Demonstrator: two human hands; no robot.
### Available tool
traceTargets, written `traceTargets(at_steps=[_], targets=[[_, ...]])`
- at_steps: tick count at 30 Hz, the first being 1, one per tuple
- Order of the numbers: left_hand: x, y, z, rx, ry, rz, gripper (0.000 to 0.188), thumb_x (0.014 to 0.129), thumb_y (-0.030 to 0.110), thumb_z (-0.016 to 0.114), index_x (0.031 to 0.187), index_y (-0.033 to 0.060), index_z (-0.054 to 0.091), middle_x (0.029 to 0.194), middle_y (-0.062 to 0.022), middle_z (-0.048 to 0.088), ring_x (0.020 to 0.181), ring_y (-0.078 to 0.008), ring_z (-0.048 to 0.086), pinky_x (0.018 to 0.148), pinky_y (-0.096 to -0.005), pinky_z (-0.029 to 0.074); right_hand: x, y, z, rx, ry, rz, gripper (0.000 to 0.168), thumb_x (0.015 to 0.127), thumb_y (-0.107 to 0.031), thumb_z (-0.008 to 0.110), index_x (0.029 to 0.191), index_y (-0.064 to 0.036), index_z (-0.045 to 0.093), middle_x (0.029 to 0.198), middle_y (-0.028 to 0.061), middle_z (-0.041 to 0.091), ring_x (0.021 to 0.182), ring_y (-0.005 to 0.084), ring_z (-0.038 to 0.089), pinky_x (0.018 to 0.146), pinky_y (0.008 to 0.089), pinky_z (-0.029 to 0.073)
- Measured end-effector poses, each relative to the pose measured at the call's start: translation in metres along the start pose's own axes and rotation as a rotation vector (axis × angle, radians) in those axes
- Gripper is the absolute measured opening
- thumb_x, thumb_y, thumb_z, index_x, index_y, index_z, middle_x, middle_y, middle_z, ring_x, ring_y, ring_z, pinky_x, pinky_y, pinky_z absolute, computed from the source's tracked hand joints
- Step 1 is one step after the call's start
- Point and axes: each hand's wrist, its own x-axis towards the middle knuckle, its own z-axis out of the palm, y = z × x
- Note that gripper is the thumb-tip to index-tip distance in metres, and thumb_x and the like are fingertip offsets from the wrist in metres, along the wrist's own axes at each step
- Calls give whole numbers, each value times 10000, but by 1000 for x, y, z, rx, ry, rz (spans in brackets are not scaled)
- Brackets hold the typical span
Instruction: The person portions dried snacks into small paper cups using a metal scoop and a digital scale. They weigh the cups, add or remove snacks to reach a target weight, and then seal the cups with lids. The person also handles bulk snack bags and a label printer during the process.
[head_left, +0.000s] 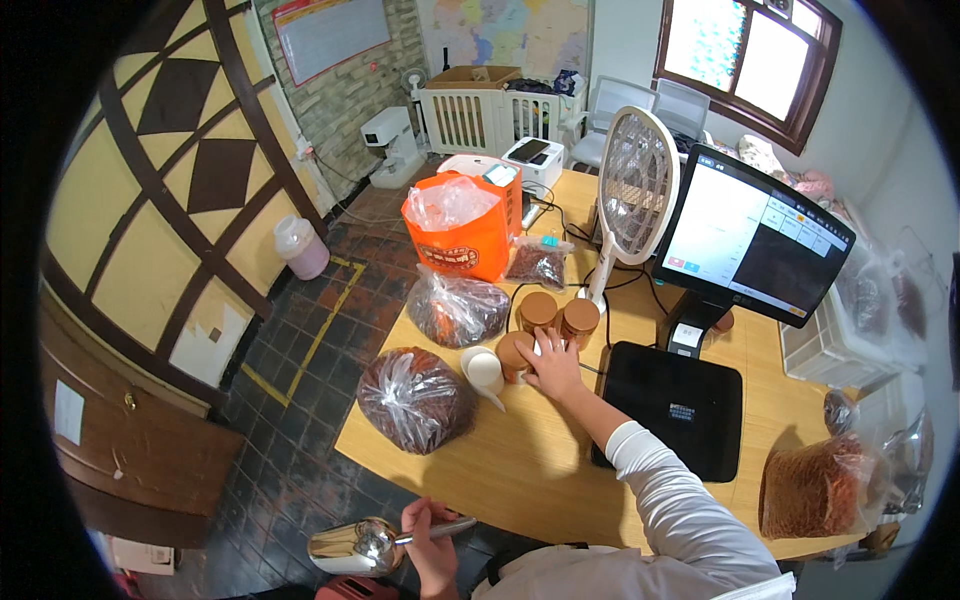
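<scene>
A shiny metal scoop (356, 546) hangs past the table's front edge, its handle gripped by my left hand (433, 544). My right hand (559, 367) reaches over a group of jars with brown lids. Its thumb side touches the front-left jar (516, 352), and its fingers spread over a small white thing that they partly hide; I cannot tell if they grip it. Two more lidded jars, one on the left (538, 307) and one on the right (580, 319), stand just beyond the fingers. Left of the jars is a white plastic scoop or funnel (484, 371).
Two filled clear plastic bags, one near (416, 401) and one farther (457, 307), lie along the table's left edge. Behind them stands an orange bag (457, 232). A touchscreen terminal (754, 232), its black base (671, 412) and an upright electric fly swatter (637, 187) stand at right.
</scene>
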Motion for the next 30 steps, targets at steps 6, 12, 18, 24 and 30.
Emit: traceTargets(at_steps=[6, 12, 18, 24, 30], targets=[[1, -1, -5, -8, -12, 10, 171, 913, 118, 457, 1029, 11, 522, 864, -121, 594, 712, -197, 573, 704, -335, 477, -3, 21, 22, -84, 43, -29, 597, 785, -447, 597, 1326, -331, 376, 1300, 102, 428, 1241, 303, 365, 924, 623, 303], [4, -4, -5, 13, -35, 11, 194, 906, 176, 490, 1053, 51, 512, 875, -85, 598, 719, -177, 583, 656, -307, 497, -7, 42, 11, -12, 87, -87, 613, 756, -448, 634, 1304, -283, 415, 1279, 114, 434, 1215, 307, 383, 977, 554, 275], [4, -7, -2, -5, -63, -8, 193, 908, 162, 476, 1056, 42, 504, 873, -91, 593, 727, -178, 580, 681, -310, 500, 1, 37, -3, 362, 144, -28, 696, 748, -436, 661, 1321, -143, 396, 1276, 143, 433, 1201, 316, 395, 1020, 467, 276], [-2, -1, 6, -32, -25, -2, 167, 904, 101, 451, 1025, 9, 521, 843, -123, 590, 719, -198, 571, 695, -331, 478, 16, 20, -15, 471, 96, 34, 827, 682, -475, 710, 1329, -90, 371, 1273, 155, 432, 1193, 323, 405, 999, 450, 307], [-6, 4, -1, -14, -55, 21, 183, 902, 119, 467, 1043, 15, 520, 876, -119, 587, 748, -202, 572, 716, -321, 478, 12, 14, -43, 269, 98, 78, 977, 589, -570, 724, 1350, -96, 334, 1290, 156, 414, 1195, 330, 402, 988, 439, 307]])
